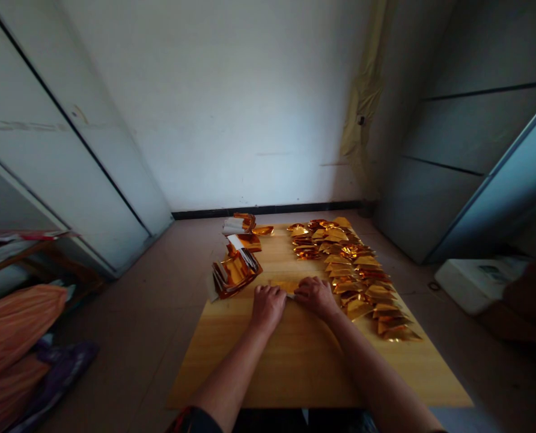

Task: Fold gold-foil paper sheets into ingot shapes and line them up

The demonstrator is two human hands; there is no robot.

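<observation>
In the middle of the wooden board (295, 355), a sheet of gold foil paper (282, 283) lies between my two hands, a pale edge of it showing. My left hand (268, 305) has its fingers curled down on the sheet's left end. On its right end, my right hand (313, 295) presses with bent fingers. Stacks of unfolded gold foil paper (236, 270) lie to the left of my left hand. Right of my right hand, rows of folded gold paper pieces (358, 270) cover the board's right side.
A white wall (250, 120) with a black baseboard stands behind the board. Pale cabinets (92, 150) rise at left, a grey cabinet (457, 150) at right. Orange cloth or bags (20, 331) lie at left. A white box (470, 282) sits on the floor at right.
</observation>
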